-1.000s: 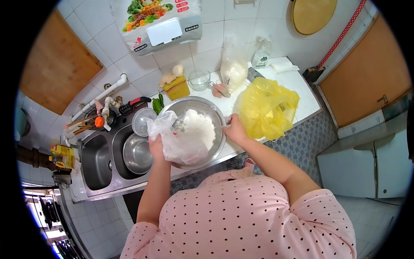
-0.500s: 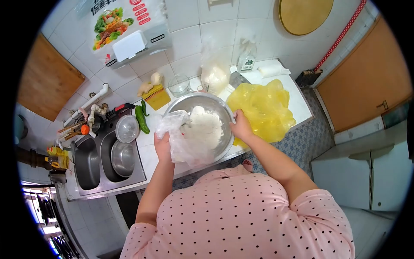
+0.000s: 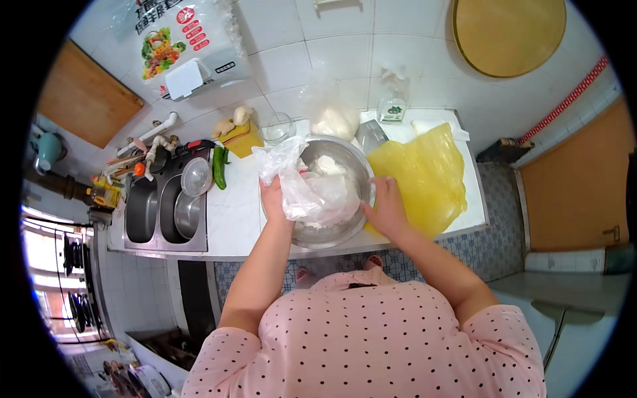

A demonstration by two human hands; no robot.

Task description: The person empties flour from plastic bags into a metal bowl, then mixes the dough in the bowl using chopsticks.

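A wide metal bowl [image 3: 361, 162] sits on the counter with white flour [image 3: 326, 166] in it. My left hand [image 3: 273, 200] is closed on a thin, whitish see-through plastic bag [image 3: 318, 196] at the bowl's left side. The bag droops over the bowl and hides part of the flour. My right hand [image 3: 387, 209] grips the bowl's right rim, thumb on the inner side. Just beyond it, a yellow plastic bag [image 3: 431, 176] lies spread on the counter, beside the bowl.
Left of the bowl are green peppers [image 3: 219, 167], a yellow box [image 3: 242, 139] and a double sink [image 3: 142, 212]. Behind it stand a glass bowl [image 3: 277, 127], a bag of white powder [image 3: 335, 123] and a clear bottle [image 3: 394, 99]. A round board [image 3: 509, 33] hangs on the wall.
The whitish bag has moved further over the bowl, covering more of the flour. The yellow bag looks flatter and more spread out. The camera view has shifted.
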